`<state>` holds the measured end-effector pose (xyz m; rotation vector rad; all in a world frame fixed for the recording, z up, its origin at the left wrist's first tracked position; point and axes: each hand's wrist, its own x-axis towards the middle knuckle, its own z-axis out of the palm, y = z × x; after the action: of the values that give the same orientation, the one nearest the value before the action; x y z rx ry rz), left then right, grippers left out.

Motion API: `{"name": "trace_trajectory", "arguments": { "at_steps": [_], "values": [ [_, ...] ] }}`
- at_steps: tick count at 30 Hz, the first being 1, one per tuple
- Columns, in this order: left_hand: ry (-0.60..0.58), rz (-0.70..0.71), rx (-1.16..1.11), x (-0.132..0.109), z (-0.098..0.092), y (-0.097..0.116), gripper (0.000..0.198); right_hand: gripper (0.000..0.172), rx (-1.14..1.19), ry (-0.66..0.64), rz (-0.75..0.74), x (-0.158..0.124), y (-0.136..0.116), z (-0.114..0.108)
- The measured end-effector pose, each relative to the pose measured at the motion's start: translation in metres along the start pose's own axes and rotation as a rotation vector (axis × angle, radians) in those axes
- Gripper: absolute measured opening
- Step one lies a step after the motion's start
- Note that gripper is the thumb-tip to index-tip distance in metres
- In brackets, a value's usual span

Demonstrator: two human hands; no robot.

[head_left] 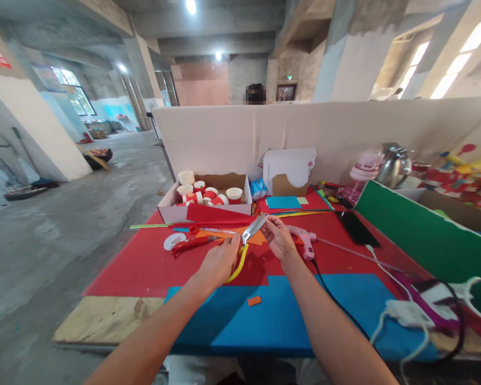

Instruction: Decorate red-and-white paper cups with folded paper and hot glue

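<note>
My left hand (221,260) is closed on the yellow handle of a pair of scissors (255,229), whose metal blades point up and to the right. My right hand (279,238) is at the blade tips, thumb and fingers pinched together. What they hold, if anything, is too small to make out. Under the scissors lie orange sheets (258,238) on a red sheet. Left of my left hand is a red-handled tool (193,244). A small orange rectangle (254,301) rests on the blue sheet (232,326) between my forearms.
A box (172,215) of red and white paper cups stands behind my hands. A pink glue gun (307,241) with a black cord lies right of my right hand. Farther right are a phone (356,229), a white power strip (409,313) and a green-sided box (420,240).
</note>
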<state>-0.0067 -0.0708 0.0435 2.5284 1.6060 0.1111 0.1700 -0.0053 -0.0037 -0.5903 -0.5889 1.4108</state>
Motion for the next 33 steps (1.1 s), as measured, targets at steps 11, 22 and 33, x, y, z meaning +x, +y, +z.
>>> {"name": "trace_trajectory", "arguments": {
  "at_steps": [11, 22, 33],
  "values": [
    [-0.016, 0.002, -0.031, -0.002, -0.001, -0.002, 0.025, 0.019, -0.015, 0.008, -0.011, -0.001, 0.000, 0.002],
    [-0.008, -0.014, -0.089, -0.002, 0.005, -0.009, 0.026, 0.016, -0.053, -0.026, 0.036, -0.004, -0.002, 0.005],
    [-0.054, -0.029, -0.024, -0.004, 0.007, -0.012, 0.042, 0.031, 0.151, 0.104, 0.277, 0.000, -0.002, 0.002]
  ]
}}
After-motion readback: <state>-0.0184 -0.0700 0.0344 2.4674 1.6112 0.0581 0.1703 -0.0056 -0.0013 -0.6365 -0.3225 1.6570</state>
